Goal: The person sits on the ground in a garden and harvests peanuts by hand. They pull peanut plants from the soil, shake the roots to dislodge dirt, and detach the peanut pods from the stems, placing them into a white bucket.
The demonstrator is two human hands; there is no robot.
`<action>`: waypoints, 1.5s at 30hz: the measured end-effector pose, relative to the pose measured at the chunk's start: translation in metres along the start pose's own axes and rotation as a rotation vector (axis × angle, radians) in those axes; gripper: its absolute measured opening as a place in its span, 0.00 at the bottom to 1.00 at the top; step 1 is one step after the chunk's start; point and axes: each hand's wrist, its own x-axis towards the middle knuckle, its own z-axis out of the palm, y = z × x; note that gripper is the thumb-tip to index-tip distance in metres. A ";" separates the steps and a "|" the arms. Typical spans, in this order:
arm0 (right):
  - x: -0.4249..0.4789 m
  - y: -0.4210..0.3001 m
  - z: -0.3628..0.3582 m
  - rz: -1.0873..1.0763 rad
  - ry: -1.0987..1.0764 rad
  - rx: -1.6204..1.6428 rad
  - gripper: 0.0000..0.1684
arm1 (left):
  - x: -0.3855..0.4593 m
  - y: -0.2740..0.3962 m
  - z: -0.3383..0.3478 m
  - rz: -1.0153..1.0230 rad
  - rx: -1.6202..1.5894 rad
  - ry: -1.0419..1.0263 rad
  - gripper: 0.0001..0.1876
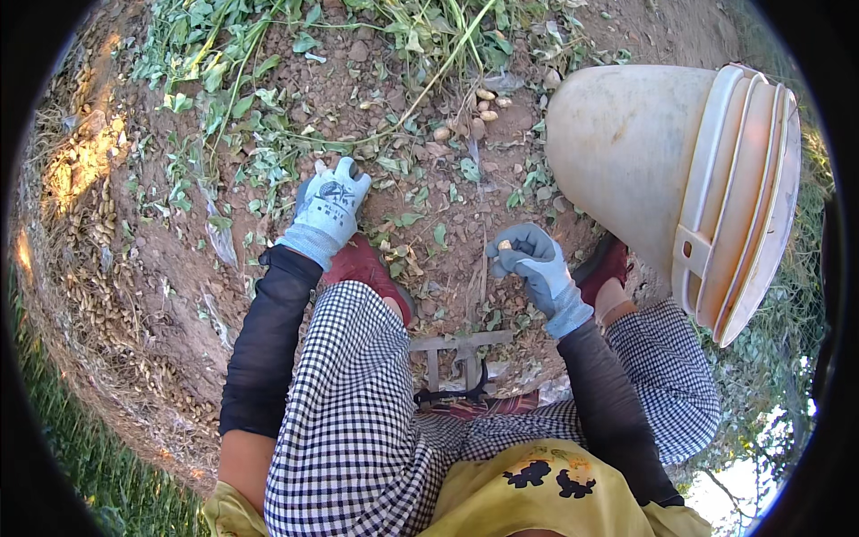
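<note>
Between the thumb and fingers of my right hand (537, 268) is a small peanut (504, 246), held just above the bare soil. My left hand (329, 208) is low over the ground, in front of a red shoe (362, 268). Its fingers curl downward, and whether they hold anything is hidden. Both hands wear pale blue knit gloves with grey palms. Ahead of them, several loose peanuts (488, 115) lie on the soil beside cut green vines (429, 40).
A large off-white plastic bucket (624, 148) stands at the right, close to the right foot. Many peanuts (100, 288) are strewn along the left side. A wooden frame, apparently a low stool (463, 342), shows between the legs. Scraps of plastic film (220, 235) lie in the dirt.
</note>
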 end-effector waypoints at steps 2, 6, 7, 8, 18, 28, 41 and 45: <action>-0.006 0.009 -0.001 0.048 0.094 0.012 0.11 | 0.001 0.001 0.002 0.004 0.014 0.019 0.21; -0.002 0.036 -0.004 0.104 -0.152 -0.023 0.14 | -0.002 0.000 0.021 0.126 0.138 0.162 0.23; -0.003 0.037 0.000 0.130 -0.194 -0.002 0.15 | -0.005 -0.003 0.023 0.118 0.077 0.161 0.22; -0.008 0.037 0.005 0.155 -0.238 0.018 0.15 | -0.010 -0.005 0.025 0.108 0.016 0.160 0.22; 0.027 0.020 0.042 0.029 -0.492 0.217 0.18 | -0.046 0.012 -0.037 -0.023 -0.967 0.259 0.14; 0.027 0.035 0.065 0.066 -0.362 0.622 0.15 | -0.048 0.074 -0.032 0.497 0.019 0.087 0.17; -0.058 0.035 0.035 0.121 -0.377 0.662 0.20 | -0.074 0.103 -0.057 0.754 -0.558 0.245 0.24; -0.090 0.011 0.033 0.031 -0.479 0.630 0.16 | -0.085 0.109 -0.073 0.703 -0.721 0.386 0.23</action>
